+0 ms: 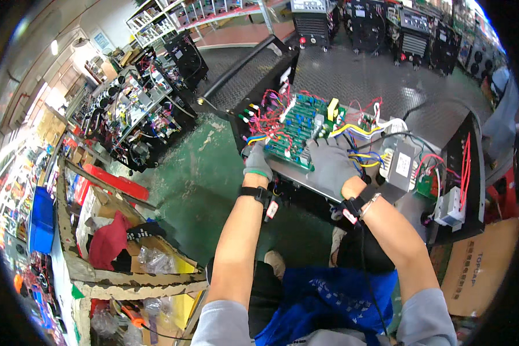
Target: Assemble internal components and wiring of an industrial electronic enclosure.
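Now both gloved hands rest on the green circuit board [297, 130], which lies on the open metal chassis [328, 190] beside a grey transformer [401, 164]. Left hand [256, 161] grips its near corner, fingers closed; right hand [330, 164] lies flat on it, fingers together.

The scene is evenly and brightly lit from overhead, and colours are rendered vividly. Strong glare is seen at the upper left rim, where the wall and a ceiling lamp [54, 47] are washed out to near white. Only soft shadows are cast on the green floor [193, 179]. Straight edges are bent strongly toward the rim by the fisheye lens, and the corners are cut off in black. Detail is kept sharp at the centre and smeared at the edges.
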### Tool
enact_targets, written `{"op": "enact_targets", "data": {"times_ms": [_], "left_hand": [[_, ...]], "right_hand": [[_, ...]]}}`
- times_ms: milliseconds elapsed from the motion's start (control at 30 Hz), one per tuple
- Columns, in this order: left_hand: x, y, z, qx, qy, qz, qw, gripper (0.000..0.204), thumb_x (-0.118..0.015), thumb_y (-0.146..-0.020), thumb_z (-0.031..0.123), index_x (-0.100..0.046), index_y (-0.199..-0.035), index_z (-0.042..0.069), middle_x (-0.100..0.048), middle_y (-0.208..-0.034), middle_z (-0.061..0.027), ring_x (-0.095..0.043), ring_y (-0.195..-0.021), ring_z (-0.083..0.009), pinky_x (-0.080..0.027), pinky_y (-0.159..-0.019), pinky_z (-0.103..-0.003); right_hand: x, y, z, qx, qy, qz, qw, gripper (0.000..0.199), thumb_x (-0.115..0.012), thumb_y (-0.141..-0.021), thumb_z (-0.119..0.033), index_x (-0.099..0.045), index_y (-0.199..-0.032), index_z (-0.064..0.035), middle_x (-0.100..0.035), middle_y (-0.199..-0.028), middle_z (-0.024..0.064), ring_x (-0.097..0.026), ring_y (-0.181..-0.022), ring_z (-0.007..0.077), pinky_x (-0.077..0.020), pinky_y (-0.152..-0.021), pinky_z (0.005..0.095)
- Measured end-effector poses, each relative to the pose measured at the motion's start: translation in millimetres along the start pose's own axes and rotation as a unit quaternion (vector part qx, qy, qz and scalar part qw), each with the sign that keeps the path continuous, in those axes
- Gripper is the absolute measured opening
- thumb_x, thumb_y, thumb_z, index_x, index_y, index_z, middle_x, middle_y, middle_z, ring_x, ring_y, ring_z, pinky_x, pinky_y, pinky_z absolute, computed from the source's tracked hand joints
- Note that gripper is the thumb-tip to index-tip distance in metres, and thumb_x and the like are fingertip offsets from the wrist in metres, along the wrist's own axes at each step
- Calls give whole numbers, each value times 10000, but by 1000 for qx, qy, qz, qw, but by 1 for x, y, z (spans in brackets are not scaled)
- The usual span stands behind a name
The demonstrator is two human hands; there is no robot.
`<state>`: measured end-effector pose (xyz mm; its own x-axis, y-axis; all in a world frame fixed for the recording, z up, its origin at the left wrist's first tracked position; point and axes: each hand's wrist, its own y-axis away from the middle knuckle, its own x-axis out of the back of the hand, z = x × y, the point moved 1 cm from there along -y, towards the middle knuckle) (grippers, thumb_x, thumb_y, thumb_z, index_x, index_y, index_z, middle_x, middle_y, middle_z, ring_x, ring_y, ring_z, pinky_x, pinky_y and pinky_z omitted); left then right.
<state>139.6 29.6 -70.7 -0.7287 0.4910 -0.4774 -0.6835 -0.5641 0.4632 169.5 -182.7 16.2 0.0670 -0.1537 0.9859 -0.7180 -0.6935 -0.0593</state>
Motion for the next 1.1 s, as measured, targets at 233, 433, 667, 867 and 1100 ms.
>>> {"op": "enact_targets", "data": {"times_ms": [233, 433, 667, 867, 1100], "left_hand": [[6, 13, -2, -17, 64, -62, 996, 261, -659, -824, 318, -667, -999, 124, -667, -997, -40, -627, -890, -218, -509, -784, -362], [19, -2, -15, -22, 24, -4, 999, 370, -694, -811, 341, -653, -1057, 68, -634, -1005, -68, -580, -871, -182, -481, -755, -349], [30, -22, -30, -41, 51, -46, 997, 360, -651, -861, 341, -612, -1105, 79, -625, -1075, -63, -603, -959, -198, -524, -802, -379], [37, -33, -34, -90, 85, -30, 992, 373, -610, -893, 353, -604, -1129, 65, -624, -1087, -58, -600, -963, -195, -520, -815, -358], [28, -5, -24, -127, -30, -55, 990, 383, -585, -896, 292, -553, -1193, 52, -617, -1118, -79, -596, -961, -201, -519, -817, -351]], "right_hand": [[63, -71, -30, 72, -2, 48, 996, 389, -563, -831, -319, -610, -1142, -89, -585, -1152, 152, -520, -1127, 336, -429, -923, 459], [23, -146, -28, 125, -106, -95, 982, 459, -607, -800, -435, -678, -1051, -57, -651, -1048, 200, -612, -1014, 356, -468, -887, 417], [8, -170, -28, 108, -82, -171, 976, 635, -697, -701, -475, -637, -1074, 36, -648, -1061, 221, -621, -1003, 356, -470, -871, 406], [10, -162, -54, 12, -170, -179, 969, 712, -733, -683, -330, -495, -1237, 47, -614, -1130, 252, -633, -1002, 333, -494, -859, 397], [4, -162, -49, -8, -195, -167, 967, 534, -754, -724, -272, -541, -1094, 49, -647, -861, 141, -660, -735, 210, -549, -566, 325]]}}
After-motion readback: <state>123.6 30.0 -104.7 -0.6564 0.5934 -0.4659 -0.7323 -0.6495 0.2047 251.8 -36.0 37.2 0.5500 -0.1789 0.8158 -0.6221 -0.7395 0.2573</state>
